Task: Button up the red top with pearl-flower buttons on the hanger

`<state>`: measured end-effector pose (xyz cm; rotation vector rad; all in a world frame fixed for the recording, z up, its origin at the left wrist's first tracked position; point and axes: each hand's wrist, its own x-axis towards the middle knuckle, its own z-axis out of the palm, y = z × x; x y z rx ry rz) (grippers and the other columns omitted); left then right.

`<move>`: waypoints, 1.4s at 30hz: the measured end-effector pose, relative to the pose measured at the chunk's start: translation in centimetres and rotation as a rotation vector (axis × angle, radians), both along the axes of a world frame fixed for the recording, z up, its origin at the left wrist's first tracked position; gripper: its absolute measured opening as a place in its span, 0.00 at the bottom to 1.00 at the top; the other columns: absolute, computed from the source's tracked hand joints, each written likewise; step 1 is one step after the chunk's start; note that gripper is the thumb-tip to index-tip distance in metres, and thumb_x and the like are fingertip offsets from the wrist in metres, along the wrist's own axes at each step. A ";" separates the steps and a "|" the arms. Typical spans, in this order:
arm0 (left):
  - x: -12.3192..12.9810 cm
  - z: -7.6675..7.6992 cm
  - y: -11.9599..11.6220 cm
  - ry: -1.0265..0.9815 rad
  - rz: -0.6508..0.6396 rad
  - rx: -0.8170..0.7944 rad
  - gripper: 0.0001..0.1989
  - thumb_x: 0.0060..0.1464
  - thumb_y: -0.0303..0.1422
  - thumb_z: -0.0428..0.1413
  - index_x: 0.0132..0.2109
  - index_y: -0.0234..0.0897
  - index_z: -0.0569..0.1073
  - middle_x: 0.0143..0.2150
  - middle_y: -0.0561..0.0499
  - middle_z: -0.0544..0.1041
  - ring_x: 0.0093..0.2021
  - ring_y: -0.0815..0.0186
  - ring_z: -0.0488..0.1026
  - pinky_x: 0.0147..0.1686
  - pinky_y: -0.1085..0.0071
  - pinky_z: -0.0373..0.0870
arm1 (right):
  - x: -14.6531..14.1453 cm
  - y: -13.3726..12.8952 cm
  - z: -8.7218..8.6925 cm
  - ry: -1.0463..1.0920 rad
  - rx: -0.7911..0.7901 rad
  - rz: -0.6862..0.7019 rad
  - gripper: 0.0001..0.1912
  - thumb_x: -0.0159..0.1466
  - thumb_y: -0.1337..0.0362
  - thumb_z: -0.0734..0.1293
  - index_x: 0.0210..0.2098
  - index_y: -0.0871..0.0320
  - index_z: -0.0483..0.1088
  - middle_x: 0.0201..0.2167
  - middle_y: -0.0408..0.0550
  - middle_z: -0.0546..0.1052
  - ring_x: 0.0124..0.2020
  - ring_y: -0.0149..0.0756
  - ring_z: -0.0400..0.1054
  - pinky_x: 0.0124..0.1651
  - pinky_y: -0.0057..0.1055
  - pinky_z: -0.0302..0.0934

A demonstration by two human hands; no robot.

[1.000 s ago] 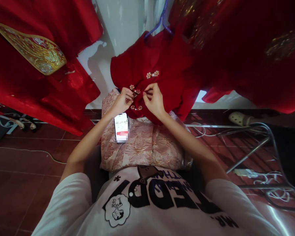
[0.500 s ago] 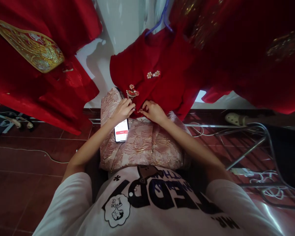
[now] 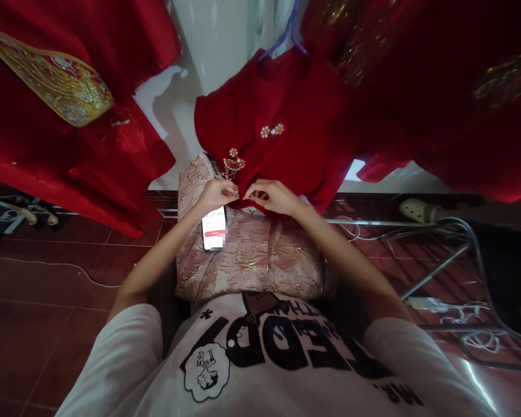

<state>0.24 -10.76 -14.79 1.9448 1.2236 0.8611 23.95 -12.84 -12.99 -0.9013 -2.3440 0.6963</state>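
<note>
A red garment [image 3: 286,156] hangs from a purple hanger [image 3: 282,40], its lower part over the pink brocade cloth [image 3: 247,260] on my lap. It bears a pearl clasp [image 3: 272,131] and a fan-shaped ornament [image 3: 233,164] with dangling beads. Just below the ornament, my left hand [image 3: 218,194] is pinched at the garment's edge; what it holds is too small to tell. My right hand [image 3: 269,195] faces it closely, thumb and forefinger together at the red fabric, the thing between them unclear. A lit phone [image 3: 214,230] lies on the brocade under my left wrist.
Red garments with gold embroidery [image 3: 65,87] hang at the left, and more red clothing [image 3: 417,104] hangs at the right. A metal-framed chair [image 3: 477,255], white cables [image 3: 481,339] and a person's foot in a pale clog [image 3: 418,211] are at the right.
Both hands have shifted slightly at the garment's edge. The small beaded piece seen earlier at my right fingertips no longer shows clearly. More of the phone's screen is visible.
</note>
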 end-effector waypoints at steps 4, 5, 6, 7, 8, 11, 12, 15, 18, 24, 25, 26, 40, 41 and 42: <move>-0.1 -0.4 0.2 -0.075 -0.006 -0.063 0.08 0.43 0.23 0.64 0.35 0.33 0.81 0.33 0.47 0.85 0.35 0.61 0.84 0.42 0.64 0.83 | -0.7 0.4 -0.9 0.001 -0.003 -0.096 0.22 0.68 0.68 0.65 0.60 0.55 0.75 0.44 0.48 0.79 0.36 0.31 0.72 0.44 0.31 0.69; -0.1 -0.5 0.2 -0.091 -0.005 -0.079 0.09 0.43 0.23 0.65 0.36 0.33 0.81 0.34 0.47 0.85 0.36 0.60 0.84 0.43 0.63 0.83 | -0.9 0.5 -1.1 0.008 -0.002 -0.117 0.24 0.67 0.69 0.65 0.63 0.57 0.73 0.44 0.50 0.79 0.35 0.31 0.73 0.43 0.31 0.70; 0.0 -0.7 0.2 -0.103 -0.001 -0.092 0.10 0.44 0.23 0.66 0.37 0.32 0.82 0.34 0.46 0.85 0.36 0.60 0.84 0.44 0.63 0.83 | -1.0 0.6 -1.4 0.014 0.000 -0.132 0.26 0.67 0.70 0.65 0.65 0.59 0.72 0.45 0.51 0.79 0.35 0.31 0.73 0.44 0.32 0.71; 0.1 -0.7 0.3 -0.112 0.007 -0.101 0.10 0.44 0.23 0.67 0.37 0.32 0.82 0.35 0.45 0.85 0.37 0.60 0.84 0.44 0.62 0.84 | -1.2 0.7 -1.7 0.019 0.002 -0.141 0.27 0.67 0.70 0.66 0.66 0.60 0.71 0.46 0.52 0.79 0.35 0.32 0.73 0.44 0.32 0.71; 0.2 -0.8 0.3 -0.116 0.017 -0.105 0.10 0.45 0.23 0.68 0.38 0.31 0.82 0.35 0.44 0.85 0.37 0.60 0.85 0.44 0.62 0.84 | -1.4 0.8 -1.9 0.024 0.004 -0.149 0.28 0.67 0.70 0.66 0.66 0.60 0.71 0.46 0.53 0.79 0.35 0.32 0.74 0.44 0.33 0.72; 0.4 -0.8 0.3 -0.110 0.056 -0.101 0.10 0.45 0.24 0.71 0.37 0.29 0.83 0.36 0.43 0.85 0.37 0.58 0.84 0.44 0.62 0.84 | -1.7 1.0 -2.3 0.045 0.005 -0.173 0.27 0.67 0.70 0.66 0.66 0.59 0.71 0.48 0.53 0.79 0.36 0.33 0.75 0.45 0.34 0.74; 0.4 -0.8 0.2 -0.106 0.071 -0.091 0.10 0.45 0.24 0.71 0.37 0.30 0.83 0.37 0.43 0.85 0.37 0.58 0.84 0.44 0.62 0.83 | -1.8 1.0 -2.4 0.056 0.004 -0.181 0.26 0.68 0.70 0.66 0.65 0.58 0.71 0.49 0.54 0.79 0.36 0.33 0.76 0.46 0.34 0.74; 0.5 -0.7 0.1 -0.088 0.103 -0.051 0.07 0.47 0.25 0.70 0.36 0.31 0.84 0.39 0.44 0.86 0.38 0.58 0.84 0.45 0.63 0.83 | -2.3 1.0 -2.6 0.077 0.009 -0.210 0.24 0.69 0.68 0.65 0.64 0.57 0.72 0.51 0.53 0.79 0.39 0.35 0.76 0.48 0.36 0.75; 0.6 -0.6 -0.1 -0.064 0.111 -0.032 0.06 0.49 0.23 0.65 0.36 0.32 0.85 0.40 0.45 0.86 0.39 0.59 0.84 0.46 0.65 0.83 | -2.7 0.8 -2.8 0.071 0.028 -0.244 0.23 0.70 0.67 0.64 0.63 0.58 0.73 0.51 0.54 0.79 0.43 0.38 0.77 0.51 0.38 0.75; 0.3 -0.8 -0.1 -0.014 0.084 0.026 0.08 0.49 0.24 0.62 0.37 0.34 0.86 0.38 0.47 0.86 0.37 0.60 0.84 0.42 0.67 0.82 | -3.2 0.3 -3.2 0.056 0.057 -0.291 0.22 0.70 0.68 0.62 0.62 0.57 0.73 0.53 0.54 0.79 0.46 0.40 0.77 0.53 0.41 0.75; 0.2 -0.7 0.0 0.005 0.071 0.040 0.08 0.50 0.25 0.62 0.36 0.35 0.86 0.37 0.47 0.86 0.36 0.60 0.84 0.40 0.67 0.81 | -3.3 0.2 -3.3 0.052 0.061 -0.298 0.22 0.70 0.68 0.62 0.61 0.57 0.73 0.53 0.54 0.79 0.45 0.40 0.77 0.53 0.41 0.75; 0.1 -0.7 0.0 0.025 0.056 0.053 0.07 0.50 0.26 0.62 0.36 0.35 0.85 0.36 0.47 0.86 0.35 0.61 0.83 0.39 0.68 0.80 | -3.4 0.2 -3.4 0.048 0.063 -0.308 0.22 0.69 0.69 0.62 0.61 0.57 0.74 0.52 0.53 0.79 0.45 0.39 0.77 0.52 0.40 0.75; -1.2 0.4 0.1 0.318 0.037 0.369 0.14 0.51 0.26 0.67 0.47 0.39 0.79 0.45 0.47 0.74 0.47 0.57 0.73 0.51 0.61 0.74 | -0.6 -0.1 1.7 0.117 0.040 -0.300 0.10 0.65 0.66 0.67 0.43 0.56 0.80 0.39 0.48 0.81 0.34 0.33 0.76 0.41 0.32 0.72; -1.2 0.4 0.0 0.331 0.033 0.385 0.14 0.52 0.27 0.68 0.46 0.39 0.79 0.46 0.47 0.73 0.49 0.55 0.73 0.54 0.59 0.73 | -0.4 -0.1 2.2 0.139 0.035 -0.301 0.10 0.65 0.66 0.67 0.43 0.56 0.80 0.39 0.47 0.81 0.34 0.33 0.76 0.41 0.32 0.72; -1.1 0.4 0.0 0.347 0.028 0.395 0.13 0.52 0.27 0.68 0.45 0.39 0.79 0.47 0.47 0.73 0.51 0.54 0.73 0.56 0.58 0.71 | -0.1 -0.1 2.7 0.156 0.036 -0.302 0.10 0.66 0.65 0.67 0.43 0.56 0.80 0.39 0.47 0.82 0.34 0.33 0.76 0.40 0.32 0.72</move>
